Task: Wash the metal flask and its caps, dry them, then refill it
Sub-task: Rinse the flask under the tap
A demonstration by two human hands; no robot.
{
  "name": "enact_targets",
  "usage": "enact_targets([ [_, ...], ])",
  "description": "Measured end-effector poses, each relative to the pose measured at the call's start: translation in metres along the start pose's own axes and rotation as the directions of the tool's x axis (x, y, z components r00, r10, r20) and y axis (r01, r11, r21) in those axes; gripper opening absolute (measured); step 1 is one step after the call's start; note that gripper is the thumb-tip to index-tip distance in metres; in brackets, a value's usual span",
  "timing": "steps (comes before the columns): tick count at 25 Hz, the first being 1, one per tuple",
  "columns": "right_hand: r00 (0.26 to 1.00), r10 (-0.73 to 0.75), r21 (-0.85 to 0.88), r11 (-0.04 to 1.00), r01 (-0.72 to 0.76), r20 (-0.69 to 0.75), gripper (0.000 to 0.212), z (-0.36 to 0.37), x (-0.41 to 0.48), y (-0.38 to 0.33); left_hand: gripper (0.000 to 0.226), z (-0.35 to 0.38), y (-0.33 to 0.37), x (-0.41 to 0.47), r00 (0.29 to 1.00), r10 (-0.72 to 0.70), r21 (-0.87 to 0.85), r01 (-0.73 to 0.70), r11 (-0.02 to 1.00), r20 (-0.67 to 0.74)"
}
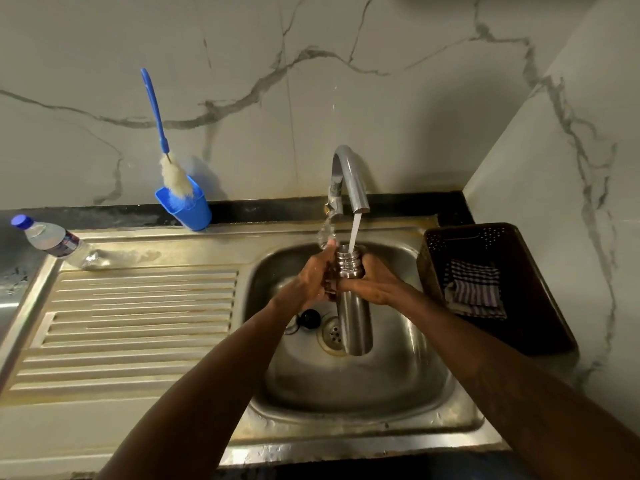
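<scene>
1. Water point(355, 230) runs from the tap point(349, 178) straight into the open mouth of the metal flask point(353, 306), which is held upright over the sink point(398, 375), just above the drain point(334, 336)
2. Left hand point(313, 271) curls its fingers round the flask's upper body from one side and right hand point(375, 280) wraps it from the other, both gripping just below the threaded neck
3. Judged as the rinsing step: the person would do well to centre the mouth under the stream, fill partway, then swirl and tip out; wet steel is likely slippery, so a firm two-handed hold suits
4. Bottle brush point(173, 181) stands in its blue holder point(188, 211) by the wall, well apart, handy for scrubbing inside
5. One black cap point(309, 318) lies in the basin beside the drain; no other cap can be made out
6. Something dark sits between the left palm and the flask, too hidden to name; the water level inside cannot be seen
</scene>
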State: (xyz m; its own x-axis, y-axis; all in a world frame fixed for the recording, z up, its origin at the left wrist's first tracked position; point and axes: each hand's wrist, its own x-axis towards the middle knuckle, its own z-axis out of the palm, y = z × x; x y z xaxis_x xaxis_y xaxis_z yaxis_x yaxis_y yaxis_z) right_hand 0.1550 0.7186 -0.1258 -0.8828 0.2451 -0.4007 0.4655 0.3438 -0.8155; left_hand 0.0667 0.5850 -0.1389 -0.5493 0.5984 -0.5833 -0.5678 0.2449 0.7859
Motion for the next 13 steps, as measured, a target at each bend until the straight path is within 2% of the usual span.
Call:
enact_targets([
  [2,0.992,0.108,0.174,0.980,-0.096,-0.064,0.034,-0.004,-0.001,0.000,0.074,-0.001,-0.003,-0.004,1.000,-0.023,0.032,0.022,0.999,0.019],
  [4,0.966,0.258,0.355,0.906,-0.232,-0.028,0.046,-0.008,0.009,0.004,0.085,0.001,-0.008,-0.007,0.993,-0.091,0.064,0.087,0.994,0.073],
  [6,0.934,0.353,0.398,0.851,-0.342,0.046,0.047,-0.005,0.017,0.001,0.087,0.006,-0.011,-0.014,0.970,-0.179,0.056,0.173,0.983,0.166],
  [7,0.907,0.417,0.428,0.811,-0.399,0.056,0.049,-0.003,0.021,-0.004,0.085,0.006,-0.011,-0.013,0.967,-0.180,0.058,0.172,0.983,0.179],
  [10,0.792,0.601,0.470,0.670,-0.574,0.108,0.056,0.007,0.027,-0.009,0.084,0.007,0.004,-0.014,0.953,-0.221,0.086,0.207,0.975,0.209],
  [11,0.756,0.638,0.495,0.614,-0.615,0.147,0.055,0.010,0.029,-0.007,0.078,0.010,0.012,-0.023,0.957,-0.236,0.117,0.218,0.969,0.167],
  [12,0.728,0.662,0.520,0.564,-0.642,0.181,0.053,0.014,0.029,-0.007,0.062,0.010,0.017,-0.023,0.950,-0.249,0.088,0.236,0.968,0.188],
  [13,0.715,0.660,0.573,0.501,-0.648,0.232,0.050,0.015,0.031,-0.007,0.039,0.010,0.021,-0.029,0.966,-0.226,0.083,0.217,0.973,0.127],
])
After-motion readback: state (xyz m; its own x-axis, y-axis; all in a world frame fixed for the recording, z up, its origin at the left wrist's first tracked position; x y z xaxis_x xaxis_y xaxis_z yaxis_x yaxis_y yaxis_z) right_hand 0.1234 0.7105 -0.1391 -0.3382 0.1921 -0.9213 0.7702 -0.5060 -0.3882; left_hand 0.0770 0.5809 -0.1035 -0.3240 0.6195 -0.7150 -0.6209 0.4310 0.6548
